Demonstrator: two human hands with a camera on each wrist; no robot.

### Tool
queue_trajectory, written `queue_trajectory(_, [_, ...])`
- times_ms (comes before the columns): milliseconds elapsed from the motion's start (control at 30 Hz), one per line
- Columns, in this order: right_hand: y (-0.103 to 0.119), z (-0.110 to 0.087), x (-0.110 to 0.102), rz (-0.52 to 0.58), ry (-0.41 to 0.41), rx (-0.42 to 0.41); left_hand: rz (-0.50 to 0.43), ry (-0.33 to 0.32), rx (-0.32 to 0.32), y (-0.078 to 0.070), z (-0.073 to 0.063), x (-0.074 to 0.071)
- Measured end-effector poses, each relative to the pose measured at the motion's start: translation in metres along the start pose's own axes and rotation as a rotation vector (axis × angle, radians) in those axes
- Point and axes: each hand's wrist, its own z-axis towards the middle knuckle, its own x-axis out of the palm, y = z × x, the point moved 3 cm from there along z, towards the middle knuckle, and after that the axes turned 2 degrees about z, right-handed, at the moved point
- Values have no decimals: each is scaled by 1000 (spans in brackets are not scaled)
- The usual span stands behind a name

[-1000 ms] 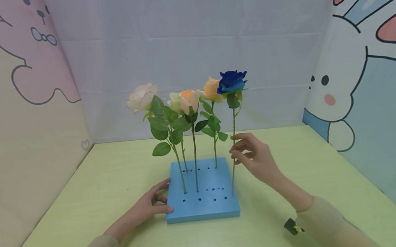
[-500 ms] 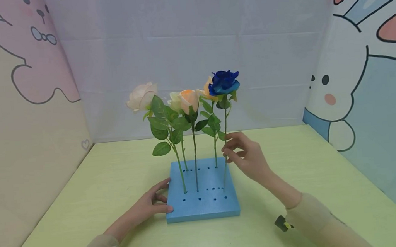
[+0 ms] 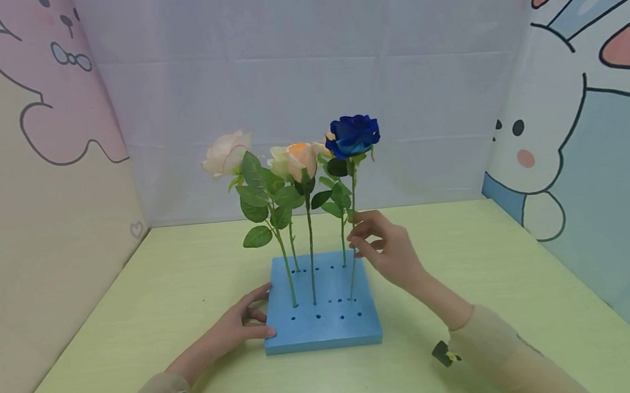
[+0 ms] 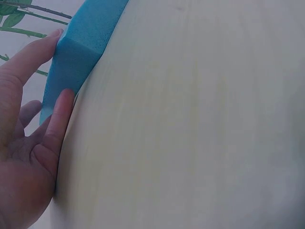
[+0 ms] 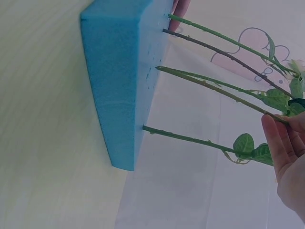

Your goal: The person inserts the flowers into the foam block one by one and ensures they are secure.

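Observation:
My right hand (image 3: 388,249) pinches the thin stem of a blue rose (image 3: 352,137) between thumb and fingers. The stem stands nearly upright, its lower end at the small holes on the right of a blue foam block (image 3: 326,336). In the right wrist view that stem (image 5: 217,89) meets the block's top face; whether it sits inside a hole I cannot tell. Against the block's left side rests my left hand (image 3: 241,319), thumb and fingers spread along the edge. In the left wrist view its fingertips (image 4: 66,98) touch the foam side (image 4: 78,57).
Several roses stand in the block: a pale pink one (image 3: 227,154), a cream one (image 3: 278,162), a peach one (image 3: 302,160) and a yellow-orange one (image 3: 322,149) partly behind the blue bloom. The block lies on a pale yellow table (image 3: 188,274) between decorated walls.
My right hand has carried the blue rose leftward over the block, and its stem end has moved from the right edge to the small holes. The left hand and block have stayed put.

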Motion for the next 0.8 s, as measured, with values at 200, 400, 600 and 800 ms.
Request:
queue_trajectory(200, [0,1,3,2,1,-17,6,-3,-1,0,0,0])
queue_trajectory(400, [-1,2,6,-6,4,-25,16,-3,-1,-1,-1,1])
queue_trajectory(600, [0,3,7,4,8,-38,14,-2,5,0,0,0])
queue_trajectory(800, [1,2,7,-21,15,-20,4,-1,12,1,1,0])
